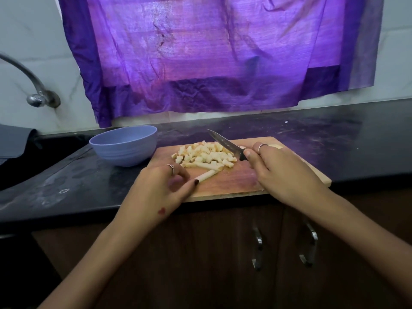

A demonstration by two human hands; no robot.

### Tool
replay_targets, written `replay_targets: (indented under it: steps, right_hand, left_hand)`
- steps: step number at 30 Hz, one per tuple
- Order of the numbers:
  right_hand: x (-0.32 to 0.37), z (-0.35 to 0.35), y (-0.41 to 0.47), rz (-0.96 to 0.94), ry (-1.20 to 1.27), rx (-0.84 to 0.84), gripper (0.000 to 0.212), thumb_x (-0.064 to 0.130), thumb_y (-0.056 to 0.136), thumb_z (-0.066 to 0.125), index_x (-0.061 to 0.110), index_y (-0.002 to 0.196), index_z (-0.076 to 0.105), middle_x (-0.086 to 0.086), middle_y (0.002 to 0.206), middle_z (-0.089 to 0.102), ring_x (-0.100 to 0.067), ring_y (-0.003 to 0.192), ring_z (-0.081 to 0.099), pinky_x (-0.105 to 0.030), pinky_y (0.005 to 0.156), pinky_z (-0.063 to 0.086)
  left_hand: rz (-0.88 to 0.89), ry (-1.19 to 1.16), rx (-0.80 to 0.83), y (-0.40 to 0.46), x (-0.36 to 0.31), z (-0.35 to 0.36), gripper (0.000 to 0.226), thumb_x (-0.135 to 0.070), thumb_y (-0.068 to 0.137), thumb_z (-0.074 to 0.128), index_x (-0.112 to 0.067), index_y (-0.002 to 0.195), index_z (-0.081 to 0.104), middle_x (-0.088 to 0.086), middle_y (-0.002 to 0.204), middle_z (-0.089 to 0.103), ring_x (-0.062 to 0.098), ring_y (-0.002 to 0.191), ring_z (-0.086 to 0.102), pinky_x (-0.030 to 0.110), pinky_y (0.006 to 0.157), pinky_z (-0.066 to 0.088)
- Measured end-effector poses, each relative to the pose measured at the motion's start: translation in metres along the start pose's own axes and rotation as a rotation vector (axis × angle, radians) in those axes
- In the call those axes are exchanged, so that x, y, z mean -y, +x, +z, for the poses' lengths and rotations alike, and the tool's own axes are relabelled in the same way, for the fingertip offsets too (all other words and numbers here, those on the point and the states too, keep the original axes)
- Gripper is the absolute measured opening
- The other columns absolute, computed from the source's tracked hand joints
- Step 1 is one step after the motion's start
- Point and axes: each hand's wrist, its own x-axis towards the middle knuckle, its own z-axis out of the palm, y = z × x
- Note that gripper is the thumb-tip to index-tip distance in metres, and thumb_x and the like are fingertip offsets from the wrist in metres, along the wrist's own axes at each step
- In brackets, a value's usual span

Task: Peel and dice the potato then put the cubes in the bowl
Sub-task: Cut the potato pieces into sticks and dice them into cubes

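A pile of pale potato cubes (pixel 205 155) lies on the wooden cutting board (pixel 236 184), along with a few uncut strips at the pile's near edge. My left hand (pixel 160 186) pinches one end of a potato strip (pixel 208 175) that lies on the board. My right hand (pixel 283 170) grips the handle of a knife (pixel 225 143), whose blade points up and left above the pile's far right side. A blue bowl (pixel 123 144) stands on the counter just left of the board; its inside is hidden from this angle.
The black counter (pixel 78 181) runs left to a sink area with a tap (pixel 38 94) on the wall. A purple cloth (pixel 211 52) hangs behind. Cabinet doors with metal handles (pixel 258 248) sit below the counter edge.
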Motion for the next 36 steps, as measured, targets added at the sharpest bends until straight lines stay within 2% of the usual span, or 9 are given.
replay_targets:
  steps: [4, 10, 12, 14, 18, 22, 29, 32, 36]
  right_hand:
    - [0.004, -0.007, -0.001, -0.023, -0.026, 0.071, 0.029, 0.037, 0.102, 0.029, 0.021, 0.101, 0.054, 0.002, 0.075, 0.053, -0.018, 0.069, 0.053, -0.034, 0.061, 0.039]
    - [0.017, -0.014, -0.021, -0.091, -0.032, 0.192, 0.038, 0.034, 0.103, 0.031, 0.047, 0.136, 0.041, 0.011, 0.088, 0.059, -0.014, 0.078, 0.054, -0.037, 0.076, 0.049]
    - [0.019, -0.014, -0.022, -0.106, -0.038, 0.212, 0.039, 0.034, 0.102, 0.033, 0.052, 0.137, 0.039, 0.008, 0.12, 0.062, -0.018, 0.098, 0.058, -0.039, 0.088, 0.049]
    - [0.02, -0.016, -0.021, -0.13, -0.068, 0.242, 0.039, 0.035, 0.102, 0.033, 0.055, 0.135, 0.038, 0.005, 0.124, 0.061, -0.02, 0.099, 0.06, -0.041, 0.087, 0.05]
    - [0.021, -0.021, -0.02, -0.146, -0.111, 0.272, 0.04, 0.034, 0.102, 0.035, 0.061, 0.131, 0.038, 0.016, 0.067, 0.051, -0.008, 0.058, 0.053, -0.026, 0.06, 0.047]
    - [0.025, -0.024, -0.02, -0.139, -0.117, 0.264, 0.039, 0.032, 0.102, 0.037, 0.059, 0.13, 0.043, 0.026, 0.053, 0.043, -0.002, 0.05, 0.048, -0.016, 0.047, 0.038]
    - [0.029, -0.024, -0.019, -0.149, -0.141, 0.269, 0.039, 0.029, 0.102, 0.037, 0.053, 0.132, 0.046, 0.017, 0.066, 0.031, 0.008, 0.051, 0.044, -0.004, 0.049, 0.035]
    - [0.032, -0.022, -0.015, -0.144, -0.148, 0.316, 0.042, 0.023, 0.102, 0.038, 0.05, 0.134, 0.045, 0.023, 0.071, 0.048, 0.023, 0.054, 0.046, -0.003, 0.048, 0.035]
    - [0.031, -0.006, -0.004, -0.187, -0.252, 0.328, 0.05, 0.022, 0.099, 0.041, 0.056, 0.135, 0.037, 0.002, 0.121, 0.061, -0.012, 0.094, 0.061, -0.031, 0.081, 0.054]
  left_hand:
    - [-0.091, -0.049, -0.077, -0.003, -0.008, 0.004, 0.015, -0.024, 0.084, 0.072, -0.028, 0.07, 0.066, -0.012, 0.1, 0.067, 0.001, 0.101, 0.057, 0.01, 0.071, 0.038]
    - [-0.185, -0.114, -0.127, -0.016, -0.014, 0.008, 0.013, -0.024, 0.083, 0.071, -0.015, 0.074, 0.072, -0.014, 0.096, 0.065, -0.002, 0.081, 0.058, 0.012, 0.067, 0.042]
    - [-0.201, -0.148, -0.151, -0.022, -0.015, 0.006, 0.011, -0.024, 0.082, 0.072, -0.017, 0.074, 0.071, -0.015, 0.092, 0.066, 0.002, 0.082, 0.06, 0.024, 0.071, 0.047]
    - [-0.207, -0.182, -0.167, -0.025, -0.015, 0.006, 0.01, -0.024, 0.081, 0.073, -0.019, 0.073, 0.071, -0.015, 0.09, 0.066, 0.004, 0.083, 0.061, 0.029, 0.075, 0.05]
    - [-0.21, -0.23, -0.182, -0.028, -0.016, 0.007, 0.006, -0.025, 0.083, 0.072, -0.022, 0.078, 0.07, -0.014, 0.088, 0.067, 0.001, 0.084, 0.061, 0.032, 0.081, 0.053]
    - [-0.196, -0.249, -0.204, -0.03, -0.017, 0.008, 0.003, -0.028, 0.083, 0.072, -0.025, 0.083, 0.07, -0.019, 0.085, 0.062, -0.008, 0.082, 0.056, 0.028, 0.084, 0.052]
    - [-0.149, -0.251, -0.231, -0.034, -0.017, 0.011, 0.01, -0.022, 0.085, 0.07, -0.025, 0.093, 0.075, -0.02, 0.09, 0.065, -0.012, 0.09, 0.057, 0.005, 0.074, 0.042]
    - [-0.154, -0.268, -0.232, -0.033, -0.018, 0.014, 0.009, -0.021, 0.085, 0.07, -0.026, 0.091, 0.074, -0.018, 0.088, 0.066, -0.016, 0.088, 0.056, 0.002, 0.072, 0.04]
    - [-0.173, -0.301, -0.235, -0.033, -0.018, 0.015, 0.01, -0.019, 0.084, 0.071, -0.027, 0.09, 0.074, -0.021, 0.086, 0.065, -0.014, 0.09, 0.056, 0.0, 0.072, 0.04]
